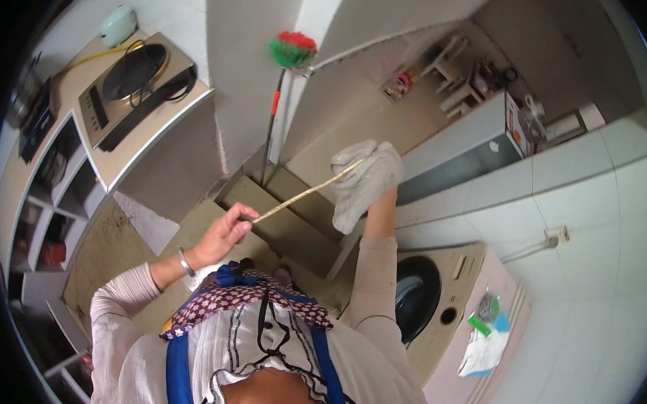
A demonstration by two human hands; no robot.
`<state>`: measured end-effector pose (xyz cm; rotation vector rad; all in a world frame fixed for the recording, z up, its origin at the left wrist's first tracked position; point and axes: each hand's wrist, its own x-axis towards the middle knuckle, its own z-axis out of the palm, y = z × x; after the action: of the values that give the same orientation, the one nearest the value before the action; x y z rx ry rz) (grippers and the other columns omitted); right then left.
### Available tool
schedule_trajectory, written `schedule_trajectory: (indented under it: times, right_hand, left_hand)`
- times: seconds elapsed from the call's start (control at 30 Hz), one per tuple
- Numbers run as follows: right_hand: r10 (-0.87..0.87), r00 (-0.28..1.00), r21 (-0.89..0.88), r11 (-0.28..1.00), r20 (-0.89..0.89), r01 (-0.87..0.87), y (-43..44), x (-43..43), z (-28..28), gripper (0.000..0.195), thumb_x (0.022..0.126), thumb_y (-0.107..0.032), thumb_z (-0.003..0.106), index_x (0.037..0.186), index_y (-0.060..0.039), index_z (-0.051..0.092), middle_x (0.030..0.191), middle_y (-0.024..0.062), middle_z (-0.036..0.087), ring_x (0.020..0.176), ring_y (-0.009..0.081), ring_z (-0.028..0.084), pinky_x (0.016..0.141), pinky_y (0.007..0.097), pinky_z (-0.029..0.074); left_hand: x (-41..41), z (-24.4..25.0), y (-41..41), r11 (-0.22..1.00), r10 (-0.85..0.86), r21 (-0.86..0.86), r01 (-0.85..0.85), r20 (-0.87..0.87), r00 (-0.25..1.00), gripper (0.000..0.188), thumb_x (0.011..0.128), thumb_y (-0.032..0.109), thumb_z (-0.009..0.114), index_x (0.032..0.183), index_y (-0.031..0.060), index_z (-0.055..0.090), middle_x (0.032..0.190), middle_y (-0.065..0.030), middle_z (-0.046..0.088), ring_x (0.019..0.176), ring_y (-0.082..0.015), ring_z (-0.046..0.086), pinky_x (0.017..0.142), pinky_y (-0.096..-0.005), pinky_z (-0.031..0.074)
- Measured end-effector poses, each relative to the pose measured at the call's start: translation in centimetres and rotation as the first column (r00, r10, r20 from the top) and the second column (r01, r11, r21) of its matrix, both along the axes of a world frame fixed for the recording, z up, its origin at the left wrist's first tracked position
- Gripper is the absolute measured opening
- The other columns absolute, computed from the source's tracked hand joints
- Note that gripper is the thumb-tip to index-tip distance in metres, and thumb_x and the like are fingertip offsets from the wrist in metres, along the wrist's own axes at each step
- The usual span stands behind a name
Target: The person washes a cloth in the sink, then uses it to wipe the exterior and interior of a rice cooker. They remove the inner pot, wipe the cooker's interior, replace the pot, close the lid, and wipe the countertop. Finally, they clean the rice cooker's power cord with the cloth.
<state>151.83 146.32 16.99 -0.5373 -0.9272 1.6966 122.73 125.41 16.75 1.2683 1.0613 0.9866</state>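
Observation:
My left hand (223, 237), with a metal bangle at its wrist, is closed on the near end of a thin, light-coloured stick (307, 192) that has a twisted look. The stick runs up and to the right to a grey cloth (366, 177). My right hand is hidden under the cloth, with only the wrist showing; the cloth drapes over the hand and touches the stick's far end. Whether the hidden fingers grip the stick through the cloth cannot be seen.
Steps (289, 216) lie in front of me. A green and red brush (293, 49) on a long handle leans at the wall. At left, an electric hotplate (137, 74) sits on a counter; at right stands a front-loading washing machine (451, 287).

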Motion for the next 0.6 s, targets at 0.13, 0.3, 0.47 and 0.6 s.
schedule_trajectory:
  times: [0.13,0.3,0.47,0.6]
  right_hand:
    - [0.128,0.992,0.138,0.982,0.021,-0.13,-1.6,-3.7,4.2,0.016,0.09,-0.017,0.04,0.089,-0.0051,0.05,0.085,0.007,0.052,0.082,0.0218,0.051,0.077,0.0326,0.042]
    - [0.074,0.935,0.494,0.833,0.346,-0.249,-1.9,-11.0,7.5,0.016,0.08,-0.02,0.052,0.081,-0.0048,0.051,0.071,0.0046,0.05,0.066,0.0173,0.048,0.061,0.0263,0.04]
    - [0.165,0.887,0.467,0.8,0.432,-0.376,-1.9,-12.2,-0.9,0.014,0.077,-0.012,0.059,0.089,-0.005,0.055,0.082,0.0032,0.054,0.075,0.0146,0.051,0.065,0.028,0.044]
    - [0.422,0.888,-0.172,0.876,-0.185,-0.451,-4.6,-13.3,3.4,0.012,0.085,-0.012,0.054,0.095,-0.0047,0.056,0.087,0.003,0.055,0.078,0.0145,0.052,0.069,0.0278,0.046]
  left_hand:
    - [-2.7,-0.3,1.9,0.983,-0.173,-0.08,0.166,-0.097,0.98,0.033,0.095,0.035,0.042,0.102,0.0044,0.053,0.063,0.0026,0.042,0.059,-0.0064,0.042,0.055,-0.0219,0.037]
    - [0.7,2.6,4.6,0.996,-0.086,0.011,0.086,-0.01,0.996,0.042,0.096,0.04,0.034,0.099,0.0038,0.055,0.065,0.0026,0.045,0.059,-0.006,0.042,0.057,-0.0228,0.037]
    - [3.9,5.3,7.4,0.97,0.237,-0.035,-0.241,0.364,0.901,0.035,0.096,0.038,0.039,0.089,0.0074,0.054,0.062,0.0069,0.035,0.055,-0.0036,0.029,0.049,-0.0195,0.024]
    - [3.6,4.4,5.0,0.86,0.494,-0.014,-0.51,0.277,0.824,0.028,0.096,0.033,0.041,0.083,0.0095,0.051,0.06,0.0082,0.031,0.05,-0.0028,0.023,0.044,-0.0183,0.019]
